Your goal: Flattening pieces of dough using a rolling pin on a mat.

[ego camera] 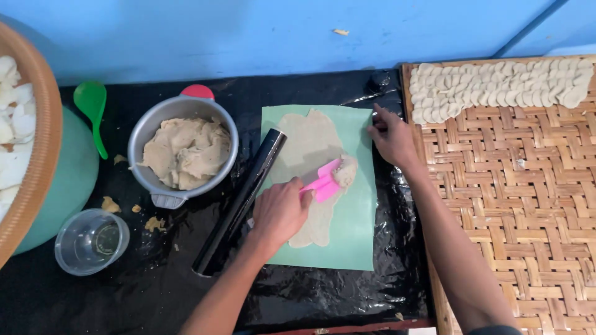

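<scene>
A table (347, 298) covered in black plastic carries everything, so sticky dough stays off the surface beneath. At its right lies a woven bamboo tray (528, 205), its far edge lined with small pale dough pieces (496, 87) laid out apart. In the middle, a green sheet (357, 217) holds the flattened dough (307, 142). A black rolling pin (239, 201) rests along the sheet's left edge, beside a metal bowl (139, 139) of raw dough. The right hand (391, 138) presses fingers spread on the sheet's corner, seemingly steadying it. The left hand (279, 211) grips a pink scraper (323, 183) carrying a dough lump.
</scene>
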